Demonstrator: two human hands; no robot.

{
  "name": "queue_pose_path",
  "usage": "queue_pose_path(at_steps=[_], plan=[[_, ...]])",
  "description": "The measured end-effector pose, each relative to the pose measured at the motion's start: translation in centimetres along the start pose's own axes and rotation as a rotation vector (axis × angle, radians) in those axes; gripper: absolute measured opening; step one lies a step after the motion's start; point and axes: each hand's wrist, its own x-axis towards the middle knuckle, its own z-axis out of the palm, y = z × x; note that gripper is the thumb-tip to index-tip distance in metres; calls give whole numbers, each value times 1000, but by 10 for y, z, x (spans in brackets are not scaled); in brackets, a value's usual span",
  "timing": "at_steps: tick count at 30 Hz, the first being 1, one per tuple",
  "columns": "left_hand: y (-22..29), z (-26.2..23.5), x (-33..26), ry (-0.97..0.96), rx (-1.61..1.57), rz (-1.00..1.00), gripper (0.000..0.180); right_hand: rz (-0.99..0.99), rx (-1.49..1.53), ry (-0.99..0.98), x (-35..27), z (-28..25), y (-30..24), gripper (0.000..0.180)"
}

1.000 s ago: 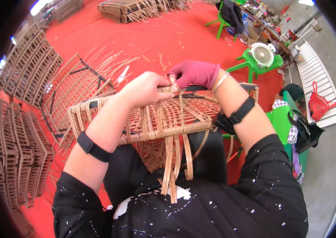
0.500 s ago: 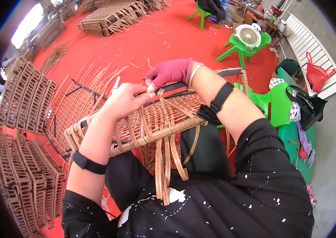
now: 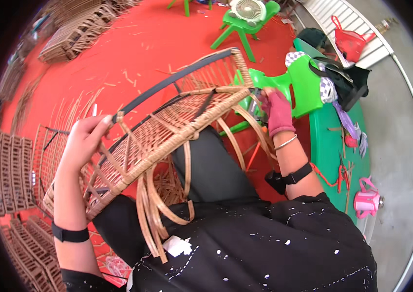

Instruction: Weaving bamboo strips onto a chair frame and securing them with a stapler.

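Note:
A half-woven tan wicker panel or basket (image 3: 143, 141) lies tilted across my lap. Its black frame bar (image 3: 167, 80) is partly bare, while the right corner is wrapped in strips. At the left end of that bar, my left hand (image 3: 85, 138) pinches the frame, thumb along the top. Several loose rattan strips (image 3: 150, 214) hang off the near edge toward my shirt. My right hand (image 3: 279, 113), in a maroon fingerless glove, is curled at the right corner beside a greyish metallic object (image 3: 253, 103); what the fingers grip is partly hidden.
Woven panels are stacked at left (image 3: 9, 170) and far left (image 3: 77, 36). Ahead, a white fan (image 3: 248, 10) stands on a green stool (image 3: 245, 34). To the right are a green chair (image 3: 306, 87), a green table (image 3: 328, 141), red-handled cutters (image 3: 344, 179) and a pink bottle (image 3: 367, 202).
My right hand has left the middle of the black bar for the panel's right corner. The panel has tilted, right end raised; my left hand stays on the bar. The view has turned right.

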Motion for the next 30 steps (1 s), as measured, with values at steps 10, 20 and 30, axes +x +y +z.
queue_pose_path(at_steps=[10, 20, 30], plan=[[-4, 3, -10, 73, 99, 33, 36, 333, -743, 321, 126, -134, 133, 71], [5, 9, 1, 70, 144, 152, 36, 709, 115, -22, 260, -176, 231, 37], [12, 6, 0, 45, 136, 61, 39, 624, 357, 48, 185, -140, 184, 22]])
